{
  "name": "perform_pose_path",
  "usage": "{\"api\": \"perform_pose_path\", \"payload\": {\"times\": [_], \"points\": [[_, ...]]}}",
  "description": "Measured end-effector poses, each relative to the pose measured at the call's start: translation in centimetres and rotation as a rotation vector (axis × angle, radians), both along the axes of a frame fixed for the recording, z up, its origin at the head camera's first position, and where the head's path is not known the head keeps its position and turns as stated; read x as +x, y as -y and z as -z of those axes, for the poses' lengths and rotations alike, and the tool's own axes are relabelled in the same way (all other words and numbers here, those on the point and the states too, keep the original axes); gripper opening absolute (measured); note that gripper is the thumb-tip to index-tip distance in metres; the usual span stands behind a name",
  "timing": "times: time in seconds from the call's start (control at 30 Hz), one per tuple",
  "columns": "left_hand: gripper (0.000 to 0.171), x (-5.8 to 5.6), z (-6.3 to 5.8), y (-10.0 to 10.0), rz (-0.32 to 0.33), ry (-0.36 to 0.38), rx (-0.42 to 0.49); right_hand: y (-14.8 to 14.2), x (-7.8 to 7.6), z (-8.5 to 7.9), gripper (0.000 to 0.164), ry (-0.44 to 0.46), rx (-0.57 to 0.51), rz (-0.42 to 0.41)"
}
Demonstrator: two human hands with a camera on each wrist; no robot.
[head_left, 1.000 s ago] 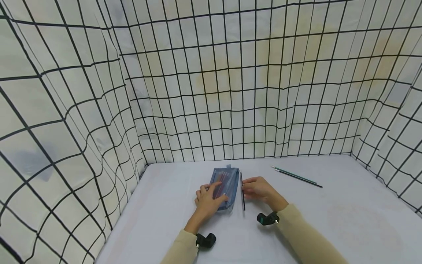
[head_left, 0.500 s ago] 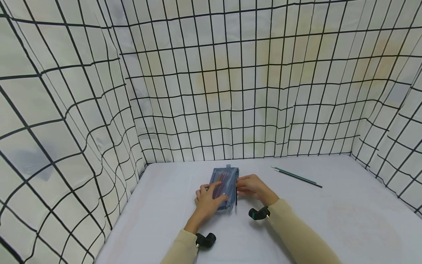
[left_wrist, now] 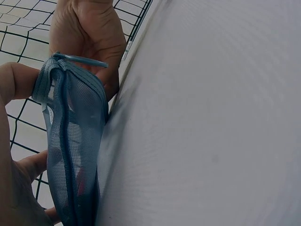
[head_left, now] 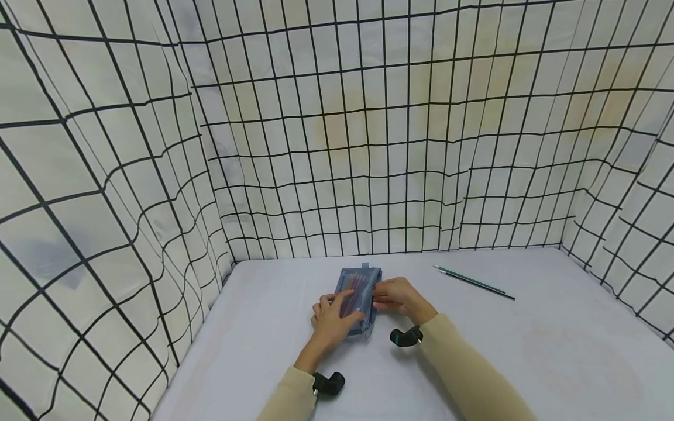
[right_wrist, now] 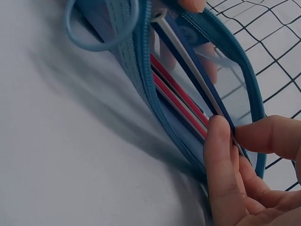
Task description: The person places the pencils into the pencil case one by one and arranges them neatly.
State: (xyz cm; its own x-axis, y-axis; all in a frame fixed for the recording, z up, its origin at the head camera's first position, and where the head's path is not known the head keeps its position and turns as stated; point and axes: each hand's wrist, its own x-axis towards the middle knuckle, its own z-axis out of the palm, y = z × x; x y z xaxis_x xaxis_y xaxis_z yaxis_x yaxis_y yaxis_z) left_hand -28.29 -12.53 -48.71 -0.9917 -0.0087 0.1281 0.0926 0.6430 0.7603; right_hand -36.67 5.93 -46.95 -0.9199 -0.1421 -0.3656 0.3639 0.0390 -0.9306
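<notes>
A blue mesh pencil case (head_left: 344, 280) lies on the table, its zip open along the right side. My left hand (head_left: 333, 318) holds it, thumb near the zip edge and fingers spread over the mesh. In the right wrist view, my right hand (right_wrist: 240, 174) pinches a dark blue pencil with a silver stripe (right_wrist: 188, 61) between thumb and fingers, inside the case's opening. Red-and-silver pencils (right_wrist: 178, 101) lie in the case beside it. The head view hides the pinched pencil behind the right hand and case. A loop (right_wrist: 69, 23) hangs at the zip end.
Farther right on the white table (head_left: 553, 351) lie a teal pencil (head_left: 470, 279) and a black pencil (head_left: 477, 285), side by side. A black grid net (head_left: 337, 175) over white sheeting stands around the back and sides. Each wrist carries a small black camera (head_left: 329, 383).
My right hand has moved left with the dark pencil, from beside the pencil case into its open side. The left hand and the case have stayed in place.
</notes>
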Motion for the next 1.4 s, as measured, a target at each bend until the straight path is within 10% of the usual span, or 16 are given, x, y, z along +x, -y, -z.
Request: {"api": "perform_pose_path", "payload": {"times": [0.67,1.4], "points": [[0.067,0.0,0.0,-0.2,0.002,-0.002,-0.021,0.1,0.5,0.0,0.035,-0.083,0.108,-0.002],[0.068,0.3,0.0,0.1,0.026,-0.013,0.019,-11.1,0.2,-1.1,0.029,-0.606,0.618,-0.097]]}}
